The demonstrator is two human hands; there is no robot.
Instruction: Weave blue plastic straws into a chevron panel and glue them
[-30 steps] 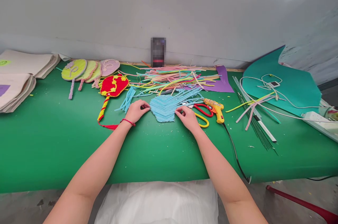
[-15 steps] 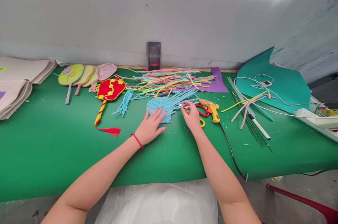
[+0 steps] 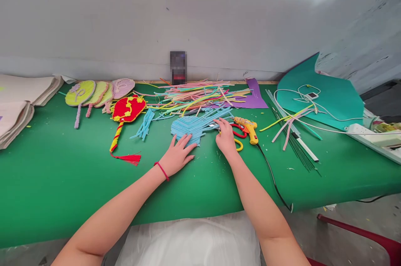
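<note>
My left hand [image 3: 177,155] lies palm down with its fingers spread, the fingertips pressing on the lower edge of a blue panel of pipe cleaners [image 3: 184,126] laid side by side. Long loose ends of the panel fan out to the upper right. My right hand [image 3: 226,138] is by these ends, its fingers bent and its thumb apart from the index finger. A pair of scissors with red and yellow handles [image 3: 239,145] lies partly under and beside that hand. Close on its right rests a yellow hot glue gun [image 3: 250,128].
Behind the panel lies a heap of coloured pipe cleaners [image 3: 200,95]. Cut blue pieces [image 3: 145,124] and a red fan with a tassel [image 3: 129,108] are to the left, paler fans [image 3: 80,93] beyond. A black cord [image 3: 271,174] runs from the glue gun to the table's front edge.
My right hand's fingers have shifted forward over the blue pipe cleaner ends, and its thumb has drawn back. My left hand stays on the panel. The whole view has shifted slightly.
</note>
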